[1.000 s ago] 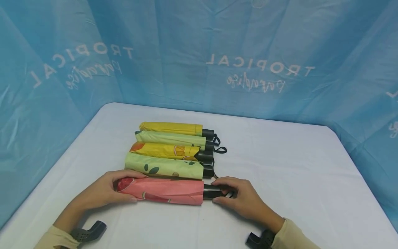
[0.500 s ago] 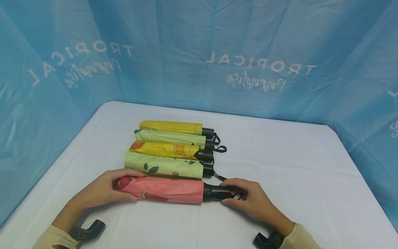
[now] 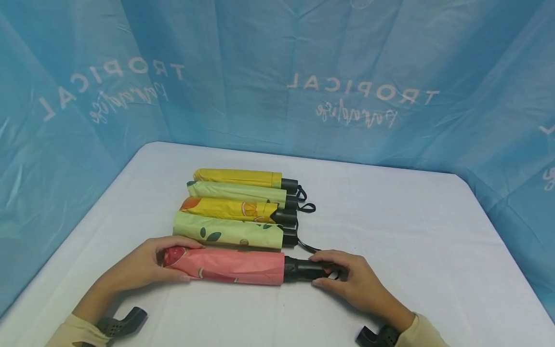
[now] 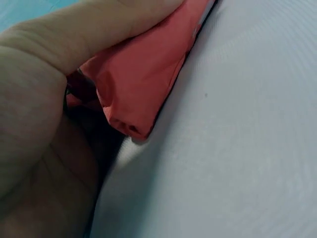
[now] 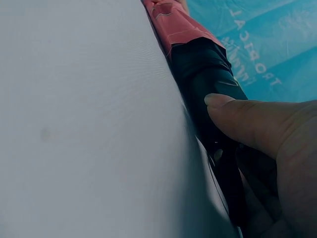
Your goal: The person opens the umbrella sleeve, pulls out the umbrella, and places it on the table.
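Note:
A folded pink umbrella [image 3: 243, 266] lies nearest me on the table, its black handle [image 3: 299, 270] pointing right. My left hand [image 3: 145, 265] grips its left end, thumb along the near side and fingers on the far side. In the left wrist view the pink fabric [image 4: 143, 74] comes to a crumpled end beside the palm. At the other end, my right hand [image 3: 351, 277] holds the handle's tip between thumb and fingers. The right wrist view shows the thumb [image 5: 247, 119] pressed on the black handle [image 5: 203, 84]; the other fingers are mostly hidden behind it.
Several folded umbrellas lie in a row beyond the pink one: light green [image 3: 230, 231], yellow with orange slices [image 3: 230, 208], another light green [image 3: 238, 191] and plain yellow [image 3: 238, 177]. Their black handles and loops point right. A blue curtain [image 3: 277, 72] hangs behind the white table [image 3: 390, 212].
My right hand has moved right with the handle, and a longer stretch of black now shows past the pink fabric. My left hand and the other umbrellas have stayed in place.

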{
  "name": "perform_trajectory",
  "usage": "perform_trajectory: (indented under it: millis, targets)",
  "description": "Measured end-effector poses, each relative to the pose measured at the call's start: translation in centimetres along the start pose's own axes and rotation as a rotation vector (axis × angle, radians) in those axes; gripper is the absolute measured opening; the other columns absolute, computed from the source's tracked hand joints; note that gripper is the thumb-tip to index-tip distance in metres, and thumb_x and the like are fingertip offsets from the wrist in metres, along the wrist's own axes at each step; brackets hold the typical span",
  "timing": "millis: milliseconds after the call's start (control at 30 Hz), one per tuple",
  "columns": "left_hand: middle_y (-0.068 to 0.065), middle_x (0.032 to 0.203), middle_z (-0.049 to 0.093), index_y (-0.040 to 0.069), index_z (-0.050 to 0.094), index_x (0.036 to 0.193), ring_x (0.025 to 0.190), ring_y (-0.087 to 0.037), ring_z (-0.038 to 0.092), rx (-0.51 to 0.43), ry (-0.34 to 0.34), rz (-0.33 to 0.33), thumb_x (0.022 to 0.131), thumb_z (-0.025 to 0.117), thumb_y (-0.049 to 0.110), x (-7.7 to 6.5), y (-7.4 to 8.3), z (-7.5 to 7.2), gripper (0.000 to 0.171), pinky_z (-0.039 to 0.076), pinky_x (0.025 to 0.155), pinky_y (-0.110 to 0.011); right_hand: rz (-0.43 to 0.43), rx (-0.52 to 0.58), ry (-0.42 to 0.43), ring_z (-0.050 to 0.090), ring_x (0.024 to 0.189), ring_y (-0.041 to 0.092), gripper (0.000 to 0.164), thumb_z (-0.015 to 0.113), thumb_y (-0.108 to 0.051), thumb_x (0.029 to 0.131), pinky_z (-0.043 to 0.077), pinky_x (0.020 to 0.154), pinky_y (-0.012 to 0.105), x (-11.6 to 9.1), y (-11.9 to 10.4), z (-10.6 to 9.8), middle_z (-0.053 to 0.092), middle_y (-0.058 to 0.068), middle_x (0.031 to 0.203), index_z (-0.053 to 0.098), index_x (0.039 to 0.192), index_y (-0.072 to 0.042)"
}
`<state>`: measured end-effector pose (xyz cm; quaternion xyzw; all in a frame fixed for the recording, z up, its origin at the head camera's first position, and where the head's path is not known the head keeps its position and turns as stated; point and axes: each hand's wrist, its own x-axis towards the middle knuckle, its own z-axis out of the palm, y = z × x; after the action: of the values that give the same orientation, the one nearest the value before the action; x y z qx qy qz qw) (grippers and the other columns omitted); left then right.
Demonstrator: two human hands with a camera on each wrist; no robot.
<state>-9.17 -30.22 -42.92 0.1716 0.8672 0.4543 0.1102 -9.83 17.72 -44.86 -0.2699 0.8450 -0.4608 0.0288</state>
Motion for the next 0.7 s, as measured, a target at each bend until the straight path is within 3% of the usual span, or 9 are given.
perform_trajectory:
  millis: [200,367,700]
  targets:
    - [0.005,0.127,0.068,0.027,0.069,0.128,0.113,-0.012,0.062,-0.051,-0.008,0.022,0.077,0.092,0.027,0.0,-0.1,0.0,0.057,0.053,0.09,-0.026,-0.026,-0.007,0.021,0.068,0.092,0.009,0.042,0.086,-0.031,0.084,0.056,0.078,0.027,-0.3,0.2,-0.3,0.069,-0.014,0.123,0.071,0.124,-0.033]
    - [0.007,0.126,0.068,0.028,0.069,0.128,0.113,-0.011,0.062,-0.018,-0.009,0.044,0.077,0.091,0.029,0.2,0.0,-0.1,0.056,0.052,0.091,-0.025,-0.029,-0.02,0.042,0.068,0.089,0.009,0.042,0.086,-0.03,0.084,0.056,0.077,0.026,-1.1,0.3,-0.9,0.069,-0.013,0.121,0.071,0.124,-0.031]
    - [0.011,0.126,0.067,0.033,0.068,0.129,0.115,-0.01,0.06,0.033,-0.003,0.003,0.076,0.092,0.035,0.1,0.3,0.1,0.058,0.051,0.092,-0.026,-0.018,-0.012,0.035,0.068,0.09,0.01,0.042,0.085,-0.03,0.085,0.056,0.075,0.027,-1.8,0.6,-1.8,0.07,-0.011,0.121,0.071,0.124,-0.029]
